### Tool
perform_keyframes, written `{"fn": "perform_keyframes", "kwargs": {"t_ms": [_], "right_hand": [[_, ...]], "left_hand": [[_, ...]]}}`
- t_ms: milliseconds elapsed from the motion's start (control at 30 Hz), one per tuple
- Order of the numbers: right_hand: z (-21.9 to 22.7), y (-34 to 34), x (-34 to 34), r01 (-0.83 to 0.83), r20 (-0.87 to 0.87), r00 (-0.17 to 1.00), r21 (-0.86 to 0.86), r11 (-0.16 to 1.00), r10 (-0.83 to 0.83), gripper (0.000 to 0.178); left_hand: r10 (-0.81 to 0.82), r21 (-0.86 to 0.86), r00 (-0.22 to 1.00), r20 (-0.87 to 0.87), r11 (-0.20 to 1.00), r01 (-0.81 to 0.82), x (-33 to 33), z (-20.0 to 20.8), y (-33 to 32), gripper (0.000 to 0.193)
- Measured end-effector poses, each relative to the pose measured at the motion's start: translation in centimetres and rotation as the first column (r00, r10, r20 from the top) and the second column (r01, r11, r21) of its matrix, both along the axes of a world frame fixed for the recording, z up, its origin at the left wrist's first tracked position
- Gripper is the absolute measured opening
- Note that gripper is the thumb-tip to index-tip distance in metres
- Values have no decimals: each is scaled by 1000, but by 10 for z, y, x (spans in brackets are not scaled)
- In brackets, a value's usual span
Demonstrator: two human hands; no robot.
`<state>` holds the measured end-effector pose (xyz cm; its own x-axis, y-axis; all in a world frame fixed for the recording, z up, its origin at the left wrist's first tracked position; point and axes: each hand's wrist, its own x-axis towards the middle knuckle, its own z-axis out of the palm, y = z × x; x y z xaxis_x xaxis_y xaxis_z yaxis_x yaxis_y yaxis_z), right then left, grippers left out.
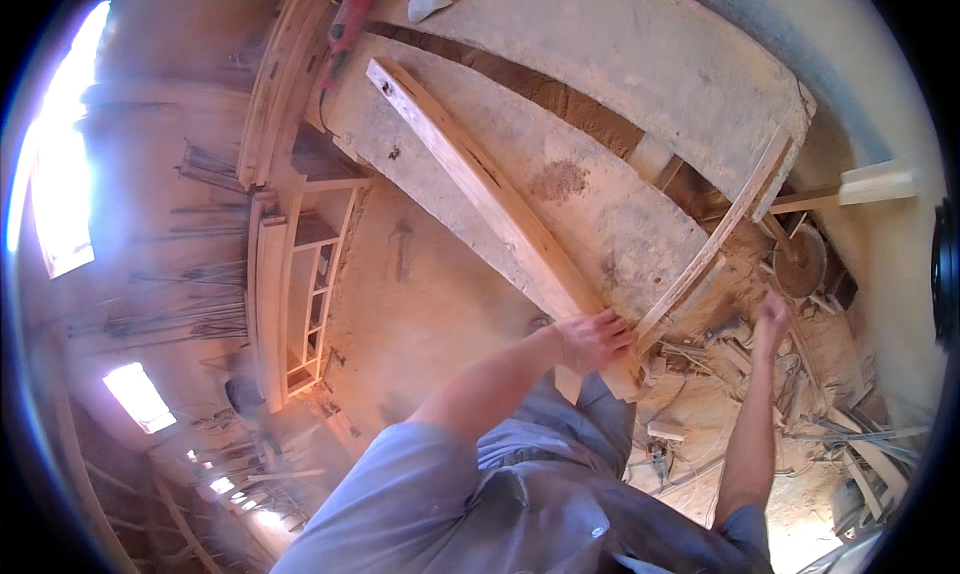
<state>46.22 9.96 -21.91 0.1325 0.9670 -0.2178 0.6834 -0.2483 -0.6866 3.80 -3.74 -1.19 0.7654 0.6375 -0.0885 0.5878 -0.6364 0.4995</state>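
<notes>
A long squared wooden beam [490,196] lies slantwise across the dusty workbench [450,189], its near end sticking out past the bench edge towards my body. Close to that near end, my left hand [597,340] wraps over the top of the beam. My right hand [772,319] is held out to the right, apart from the beam, above the littered floor. Its fingers are curled closed; what they hold, if anything, is too small to make out.
A red power tool [346,36] and a white lump [429,2] lie at the bench's far left. Wooden frames [318,294] stand to the left. Wood scraps [735,359] litter the floor at right, near a round disc [800,261]. A gap splits the bench top lengthwise.
</notes>
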Motion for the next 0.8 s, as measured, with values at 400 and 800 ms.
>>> {"fn": "perform_keyframes", "kwargs": {"t_ms": [400,800], "right_hand": [[145,-221,-168,-107,-408,528,-902,419,-745,48],[231,-222,-244,479,-488,304,-664,574,-818,34]], "left_hand": [[75,243,985,158,964,-112,-10,-10,-17,30],[129,-148,976,177,984,-103,-144,23,-35,71]]}}
